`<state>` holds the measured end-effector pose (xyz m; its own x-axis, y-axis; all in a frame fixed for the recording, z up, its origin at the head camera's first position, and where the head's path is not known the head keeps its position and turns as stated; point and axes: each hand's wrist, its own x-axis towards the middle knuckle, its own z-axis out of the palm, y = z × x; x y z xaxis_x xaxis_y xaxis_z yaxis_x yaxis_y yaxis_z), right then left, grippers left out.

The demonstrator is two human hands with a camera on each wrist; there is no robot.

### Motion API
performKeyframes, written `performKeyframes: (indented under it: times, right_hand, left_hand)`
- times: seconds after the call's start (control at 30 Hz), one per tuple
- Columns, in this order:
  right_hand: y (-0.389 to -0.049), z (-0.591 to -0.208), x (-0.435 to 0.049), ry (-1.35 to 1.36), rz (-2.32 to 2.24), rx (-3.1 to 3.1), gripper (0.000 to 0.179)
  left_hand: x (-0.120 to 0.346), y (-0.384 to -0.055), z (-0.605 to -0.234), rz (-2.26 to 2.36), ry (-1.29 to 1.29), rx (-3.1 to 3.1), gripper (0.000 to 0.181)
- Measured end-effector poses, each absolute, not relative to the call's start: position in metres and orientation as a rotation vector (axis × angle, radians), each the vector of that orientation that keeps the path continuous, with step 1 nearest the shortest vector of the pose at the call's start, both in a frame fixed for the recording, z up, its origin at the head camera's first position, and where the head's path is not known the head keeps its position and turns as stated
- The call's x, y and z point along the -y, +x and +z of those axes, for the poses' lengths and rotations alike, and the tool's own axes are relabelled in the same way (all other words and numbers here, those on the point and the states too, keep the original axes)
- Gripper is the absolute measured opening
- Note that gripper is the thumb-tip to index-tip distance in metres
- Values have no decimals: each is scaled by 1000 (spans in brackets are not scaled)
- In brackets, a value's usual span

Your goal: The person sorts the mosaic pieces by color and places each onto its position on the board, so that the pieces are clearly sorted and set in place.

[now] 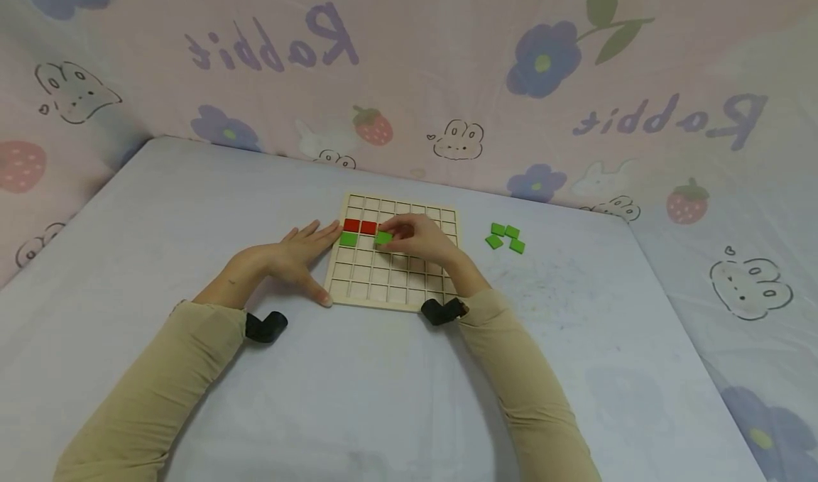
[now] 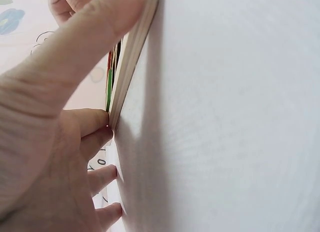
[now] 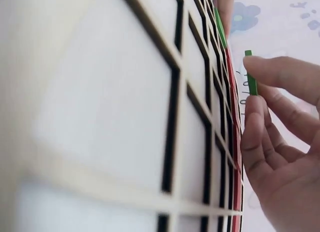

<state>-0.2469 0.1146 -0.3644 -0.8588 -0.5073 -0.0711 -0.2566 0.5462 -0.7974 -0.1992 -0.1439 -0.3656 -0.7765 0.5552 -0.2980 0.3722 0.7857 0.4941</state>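
A pale wooden grid board (image 1: 377, 305) lies on the table. My left hand (image 1: 287, 258) has its fingers spread straight along the board's left side, and its thumb touches the near left corner; the left wrist view shows the thumb (image 2: 85, 51) against the edge. Between thumb and fingers my right hand (image 1: 424, 239) pinches a green square tile (image 1: 383, 238). The right wrist view has this tile (image 3: 251, 79) edge-on, apart from the grid. Two red tiles (image 1: 368, 228) sit side by side in cells at the left, with one green tile (image 1: 348, 240) just below the outer one.
Several loose green tiles (image 1: 513, 232) lie on the white table (image 1: 358, 397) to the right of the board. Behind the table hangs a pink cloth (image 1: 409, 63) printed with rabbits and flowers. A black wrist piece (image 1: 267, 327) shows at each cuff.
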Motion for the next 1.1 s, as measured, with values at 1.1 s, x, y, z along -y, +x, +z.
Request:
performKeyframes:
  times: [1.1]
  right_hand:
    - [-249,-366,-96,-715,-1141,-2491,32]
  left_hand:
    - [141,-199,-364,566,697,-2544,127]
